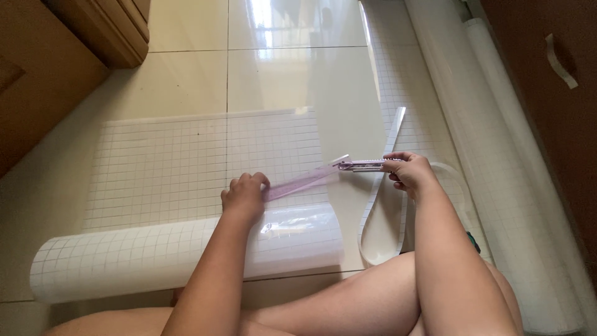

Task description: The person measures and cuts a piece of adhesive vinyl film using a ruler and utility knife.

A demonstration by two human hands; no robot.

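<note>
Floor (186, 81): glossy cream tiles, thin dark grout lines, strong window glare at top.

Gridded sheet (186, 168): white backing paper, fine square grid, clear film on top; laid flat on floor, near end curled into a loose roll (155, 258). Roll matte and gridded on left part, shiny and transparent on right part. One sheet, one roll end.

Ruler (298, 182): one, translucent purple plastic, thin and straight, lying slantwise on sheet near its right edge.

Left hand (244, 196): palm down, fingers curled together, pressing on lower end of ruler against sheet.

Utility knife (364, 165): one, slim, pale lilac body with metal rail, tip at upper end of ruler, right at cut edge of sheet.

Right hand (409, 173): closed around knife handle, fingers wrapped, thumb on top; held just over floor right of sheet.

Cut strip (388, 186): one narrow white band of same gridded stock, running from near knife down into a curled loop beside knee.

More gridded material (429, 81) spread along right, same squares, overlapped by two long white rolls (497, 124), smooth, tube-shaped, lying beside dark brown cabinet (547, 93). One curved pale handle (559, 62) on that cabinet.

Wooden furniture (68, 50) at upper left, light brown, moulded edge.

Bare knees and thighs at bottom of view; small dark green object (474, 241) behind right forearm, kind not clear.
</note>
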